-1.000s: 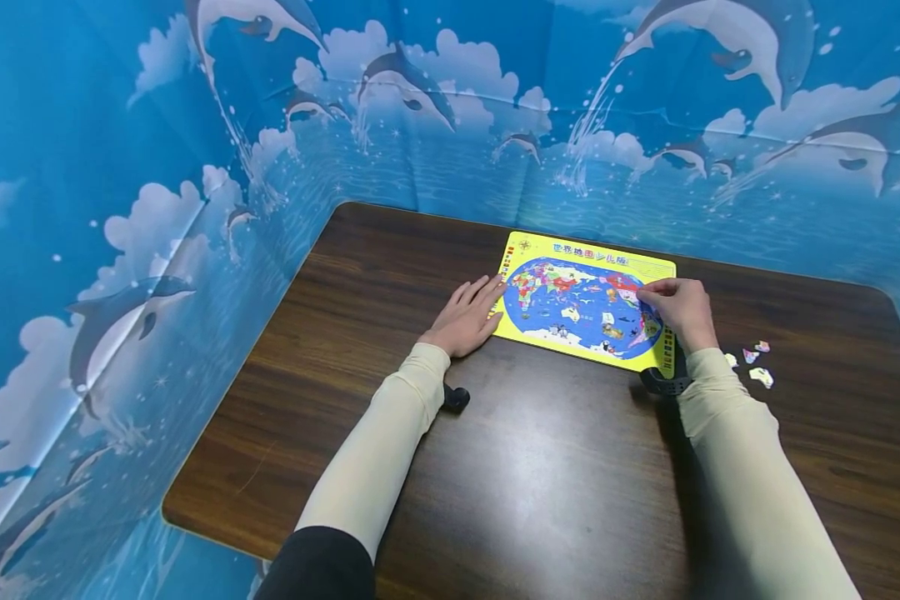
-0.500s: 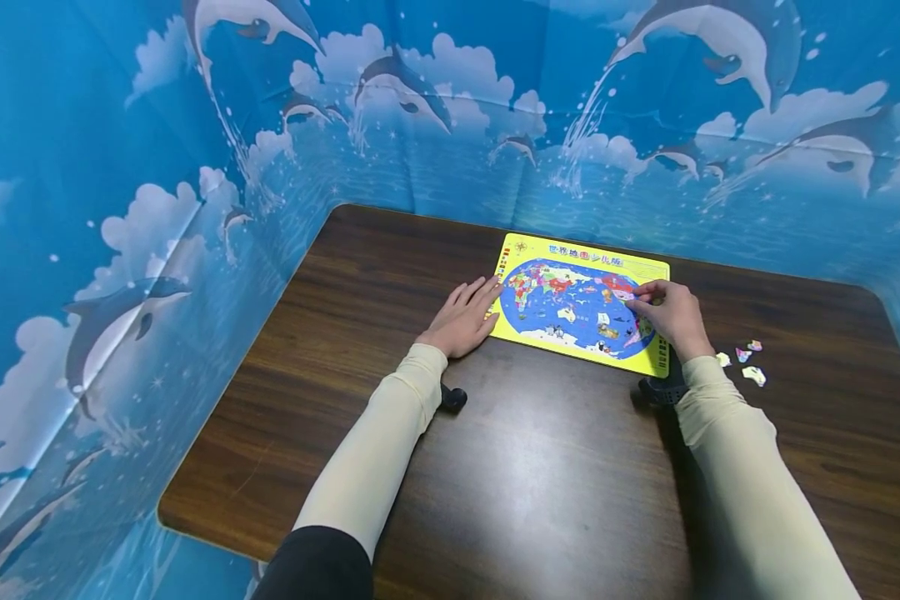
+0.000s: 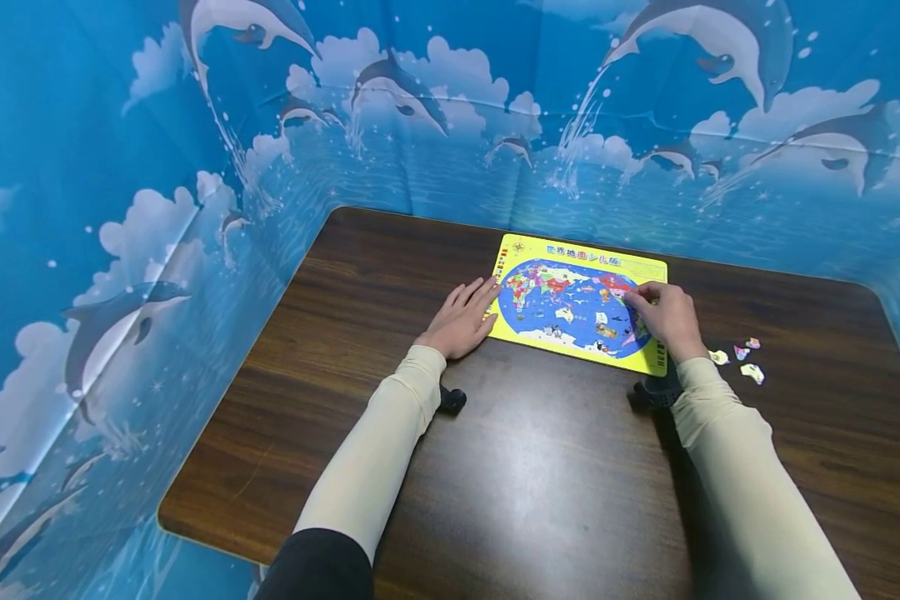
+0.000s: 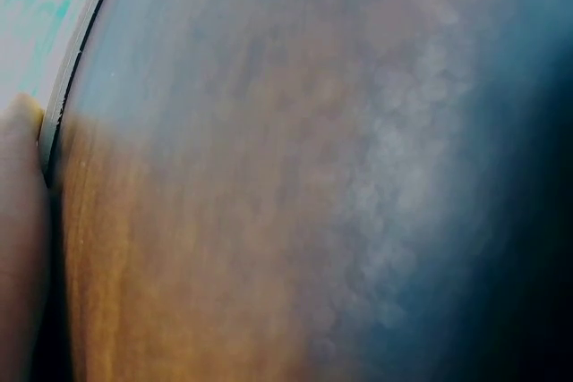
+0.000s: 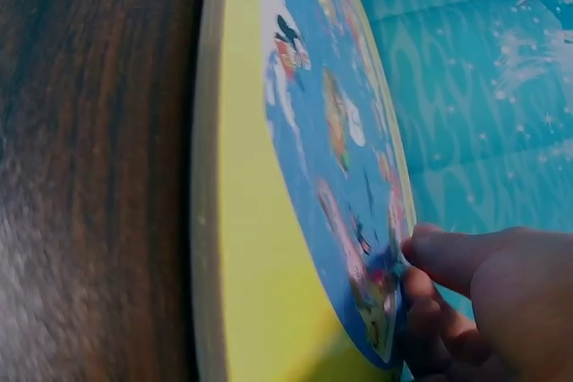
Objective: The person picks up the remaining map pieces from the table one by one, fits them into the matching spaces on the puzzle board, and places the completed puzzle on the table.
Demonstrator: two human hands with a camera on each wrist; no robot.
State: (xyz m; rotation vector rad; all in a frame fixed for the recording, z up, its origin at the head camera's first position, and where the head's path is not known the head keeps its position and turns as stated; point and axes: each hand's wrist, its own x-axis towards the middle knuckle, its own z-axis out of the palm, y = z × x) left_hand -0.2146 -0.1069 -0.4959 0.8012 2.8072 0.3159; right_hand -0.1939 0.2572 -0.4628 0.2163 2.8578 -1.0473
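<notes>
A yellow-bordered world map puzzle board (image 3: 577, 346) lies flat near the table's back edge. My left hand (image 3: 461, 321) rests on its left border, fingers spread and fairly straight; in the left wrist view a thumb (image 4: 20, 239) touches the board's side. Over the right part of the blue map, my right hand (image 3: 667, 317) has thumb and forefinger together at the surface, pinching a small piece mostly hidden by the fingertips. The right wrist view shows this hand (image 5: 474, 297) at the map's far side, its other fingers curled.
Several loose puzzle pieces, one of them white (image 3: 752, 372), lie on the brown table (image 3: 540, 467) to the right of my right hand. A dolphin-print cloth (image 3: 450, 158) hangs behind the table and along its left side. Dark wrist straps show at both wrists.
The right hand has shifted slightly on the map, its fingertips lower and closer to the surface. My left hand stays on the border. The head view has drifted a little.
</notes>
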